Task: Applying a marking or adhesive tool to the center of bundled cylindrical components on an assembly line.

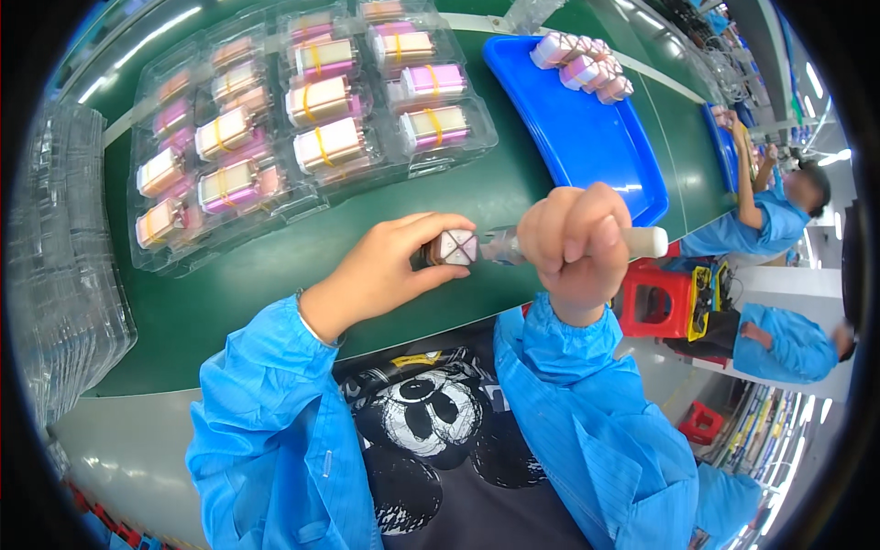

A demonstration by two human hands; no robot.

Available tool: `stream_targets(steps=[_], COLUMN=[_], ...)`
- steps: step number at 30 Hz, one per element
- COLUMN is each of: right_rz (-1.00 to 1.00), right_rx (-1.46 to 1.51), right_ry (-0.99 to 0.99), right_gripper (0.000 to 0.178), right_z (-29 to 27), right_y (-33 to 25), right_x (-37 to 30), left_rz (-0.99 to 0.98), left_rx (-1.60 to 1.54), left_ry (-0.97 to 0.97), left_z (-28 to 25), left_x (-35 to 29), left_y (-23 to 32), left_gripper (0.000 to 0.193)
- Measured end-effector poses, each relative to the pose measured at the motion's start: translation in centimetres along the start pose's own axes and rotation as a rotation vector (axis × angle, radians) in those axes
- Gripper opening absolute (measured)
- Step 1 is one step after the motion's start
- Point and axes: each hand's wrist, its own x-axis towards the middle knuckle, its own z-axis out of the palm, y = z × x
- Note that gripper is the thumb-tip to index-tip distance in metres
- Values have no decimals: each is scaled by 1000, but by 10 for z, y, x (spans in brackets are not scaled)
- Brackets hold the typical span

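Between the thumb and fingers of my left hand (376,275) is a small block (457,247) with brownish sides. Its whitish end, crossed by a dark X, faces right. My right hand (576,240) is wrapped round a white rod-shaped tool (649,242) whose rounded end sticks out on the right. The tool's other end looks pale and see-through, and it points at the block's marked end. Whether the two touch I cannot tell. Both hands are above the green tabletop (403,316), close to its near edge.
Clear plastic trays (302,197) at the back left hold yellow-banded blocks (327,145). More clear trays (78,247) are stacked at far left. Right of centre, a blue tray (587,151) has several similar blocks (582,64) at its far end. A co-worker (747,215) sits further right, beyond a red stool (655,298).
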Motion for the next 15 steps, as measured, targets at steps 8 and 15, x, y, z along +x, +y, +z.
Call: stream_targets(steps=[8, 15], right_rz=[34, 66], right_rx=[-93, -249], right_ry=[118, 175], right_gripper=[32, 35], right_z=[13, 22], right_y=[7, 12], right_x=[-1, -5], left_rz=[-35, -40], left_rx=[47, 67], left_ry=[-26, -7], left_z=[0, 0], left_x=[-1, -2], left_y=[3, 4], left_gripper=[44, 44])
